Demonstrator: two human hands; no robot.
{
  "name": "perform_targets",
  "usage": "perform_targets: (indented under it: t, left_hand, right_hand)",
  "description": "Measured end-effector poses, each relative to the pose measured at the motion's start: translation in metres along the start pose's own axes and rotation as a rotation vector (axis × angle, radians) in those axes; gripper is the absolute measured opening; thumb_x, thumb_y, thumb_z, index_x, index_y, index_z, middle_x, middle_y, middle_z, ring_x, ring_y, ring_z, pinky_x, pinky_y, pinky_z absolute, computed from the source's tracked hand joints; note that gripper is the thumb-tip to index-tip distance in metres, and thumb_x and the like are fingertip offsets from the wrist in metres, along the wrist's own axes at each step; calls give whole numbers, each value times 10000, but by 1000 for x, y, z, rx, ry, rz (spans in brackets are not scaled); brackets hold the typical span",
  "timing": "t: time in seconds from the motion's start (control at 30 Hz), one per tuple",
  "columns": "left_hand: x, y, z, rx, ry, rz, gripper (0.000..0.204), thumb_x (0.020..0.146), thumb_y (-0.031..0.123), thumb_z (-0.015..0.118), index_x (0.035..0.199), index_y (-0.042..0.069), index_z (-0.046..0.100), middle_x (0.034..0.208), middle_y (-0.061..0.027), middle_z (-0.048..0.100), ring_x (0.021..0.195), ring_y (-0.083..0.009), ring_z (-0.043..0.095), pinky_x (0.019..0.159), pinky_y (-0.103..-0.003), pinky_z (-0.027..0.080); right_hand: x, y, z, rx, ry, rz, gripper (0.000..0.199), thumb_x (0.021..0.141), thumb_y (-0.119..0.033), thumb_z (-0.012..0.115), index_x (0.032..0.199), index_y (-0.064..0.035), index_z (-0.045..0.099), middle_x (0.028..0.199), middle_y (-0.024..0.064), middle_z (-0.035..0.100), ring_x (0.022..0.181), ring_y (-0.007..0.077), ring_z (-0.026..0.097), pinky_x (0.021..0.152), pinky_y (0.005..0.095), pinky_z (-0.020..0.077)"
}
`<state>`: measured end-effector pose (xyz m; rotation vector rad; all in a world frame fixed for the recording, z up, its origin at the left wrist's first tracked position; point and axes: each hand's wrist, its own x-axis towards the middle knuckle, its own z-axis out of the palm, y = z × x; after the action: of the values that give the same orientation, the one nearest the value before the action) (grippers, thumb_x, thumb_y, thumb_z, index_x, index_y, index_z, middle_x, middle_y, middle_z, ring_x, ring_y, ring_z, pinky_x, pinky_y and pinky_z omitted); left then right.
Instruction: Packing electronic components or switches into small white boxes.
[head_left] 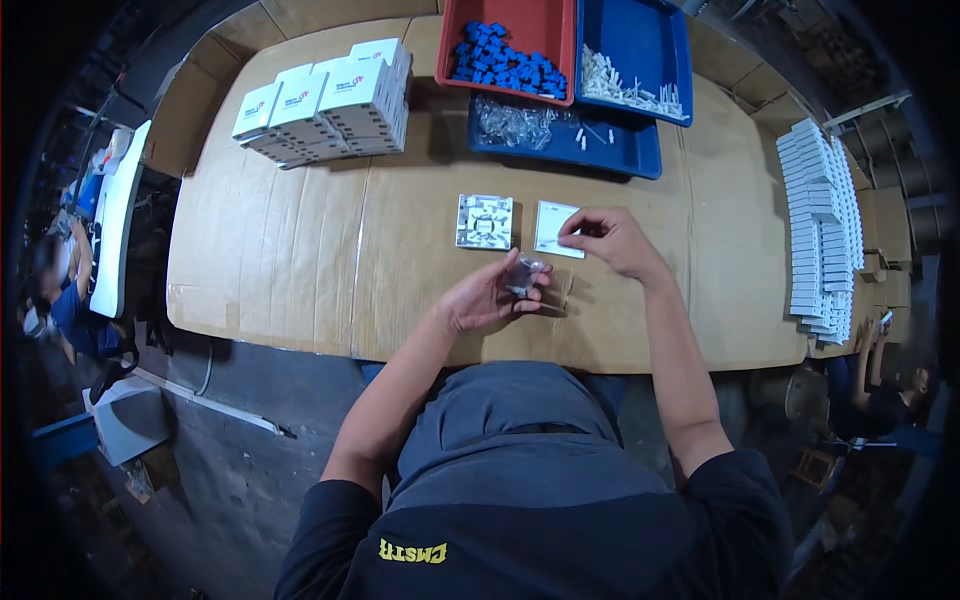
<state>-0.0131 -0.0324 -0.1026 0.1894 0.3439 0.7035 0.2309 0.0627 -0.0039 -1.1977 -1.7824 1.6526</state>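
left hand [487,302] curled round a clear plastic bag [522,277] toward the front edge of the worktop [270,240], right hand [622,243] pinched narrow at a white leaflet [553,221], cannot tell if holding anything

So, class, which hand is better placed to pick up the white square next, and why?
Probably the right hand: its fingertips appear over the white square, while the left hand is farther off and holds a small clear plastic packet. Whether the right hand pinches anything is unclear.
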Motion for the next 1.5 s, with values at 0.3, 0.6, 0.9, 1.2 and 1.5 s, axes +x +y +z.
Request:
perform_targets:
  t: [0.3,0.6,0.9,1.2,1.5]
  left_hand:
    - [-3,-7,-6,37,-20,21,491,1103,477,416,1289,58,592,1169,-101,678,997,-202,671,961,-377,562]
    - [-5,-8,-7,63,-26,43,421,1099,475,430,1215,117,616,1166,-107,686,1001,-209,666,962,-405,537]
    - [-5,-7,-6,87,-12,26,412,1092,471,455,1261,121,590,1171,-108,679,1007,-209,666,989,-409,537]
    - [-5,-9,-9,41,29,31,446,1055,487,542,1230,83,614,1121,-87,695,961,-200,690,950,-372,570]
    - [-9,-5,2,-62,20,19,379,1111,381,461,1258,58,594,1096,-111,704,1030,-266,708,985,-407,550]
  right_hand:
    - [9,-4,36,-211,-272,27,125,909,-86,763,1005,-8,745,844,26,721,815,86,623,772,286,495]
    - [18,-11,43,-453,-347,-99,156,934,-161,741,998,-18,743,1004,74,656,959,171,615,861,313,468]
    - [14,-6,43,-334,-363,-21,271,1038,-243,646,1008,9,742,1024,66,648,958,181,612,888,326,472]
    - [13,-7,55,-176,-415,108,258,1044,-202,631,1111,20,745,1147,70,665,941,160,626,840,314,505]
    - [8,10,50,-202,-374,-5,207,1016,-135,653,1117,24,738,1144,57,693,1017,141,647,899,286,504]
